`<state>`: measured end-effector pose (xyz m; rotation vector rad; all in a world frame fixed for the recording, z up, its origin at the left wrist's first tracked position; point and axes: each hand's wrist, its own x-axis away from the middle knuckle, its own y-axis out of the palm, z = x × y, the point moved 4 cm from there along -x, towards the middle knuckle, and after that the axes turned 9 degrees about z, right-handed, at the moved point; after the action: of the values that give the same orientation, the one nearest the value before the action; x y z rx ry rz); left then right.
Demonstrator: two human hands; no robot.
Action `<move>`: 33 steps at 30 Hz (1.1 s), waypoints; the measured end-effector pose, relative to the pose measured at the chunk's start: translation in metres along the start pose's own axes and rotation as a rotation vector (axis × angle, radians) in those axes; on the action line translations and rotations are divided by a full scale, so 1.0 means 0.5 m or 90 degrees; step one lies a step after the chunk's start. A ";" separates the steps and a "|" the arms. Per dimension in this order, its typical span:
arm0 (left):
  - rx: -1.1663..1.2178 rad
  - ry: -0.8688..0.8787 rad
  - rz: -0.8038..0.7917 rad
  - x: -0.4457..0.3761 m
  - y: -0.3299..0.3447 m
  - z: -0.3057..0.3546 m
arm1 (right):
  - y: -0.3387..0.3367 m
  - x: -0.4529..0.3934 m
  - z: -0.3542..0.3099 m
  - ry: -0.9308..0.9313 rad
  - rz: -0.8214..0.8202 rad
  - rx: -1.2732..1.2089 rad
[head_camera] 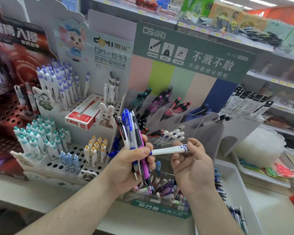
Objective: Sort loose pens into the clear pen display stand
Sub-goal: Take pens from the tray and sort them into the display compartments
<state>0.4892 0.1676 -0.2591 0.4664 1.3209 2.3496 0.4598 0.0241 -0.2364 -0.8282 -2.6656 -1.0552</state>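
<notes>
Stationery shop shelf, white counter (pixel 143 216) crowded with displays. Clear pen display stand (pixel 176 116) standing straight ahead, compartments part-filled by colour. We are clenching left hand (pixel 134 167) round mixed pen bundle (pixel 134 138), upright. Right hand (pixel 192 165) is pinching white-and-blue pen (pixel 168 150), level, tip touching left fingers. We are judging risks: bundle fanning and slipping; pen dropping into wrong compartment, matching white-blue pens (pixel 173 134) sitting mid-tier; sleeve knocking neighbouring peg display (pixel 61 146).
</notes>
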 end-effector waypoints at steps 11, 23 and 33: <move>-0.065 0.039 0.094 -0.012 -0.022 0.020 | 0.023 -0.027 -0.163 -0.575 0.075 0.298; -0.121 0.040 0.089 -0.004 -0.023 0.016 | 0.070 -0.126 -0.059 -0.668 -0.014 0.855; -0.131 0.039 0.104 0.005 -0.036 0.018 | 0.061 -0.120 -0.029 -0.687 -0.100 1.181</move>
<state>0.4944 0.1839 -0.2701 0.4560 1.0877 2.6193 0.5259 0.0062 -0.2280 -0.6003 -2.6224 2.2066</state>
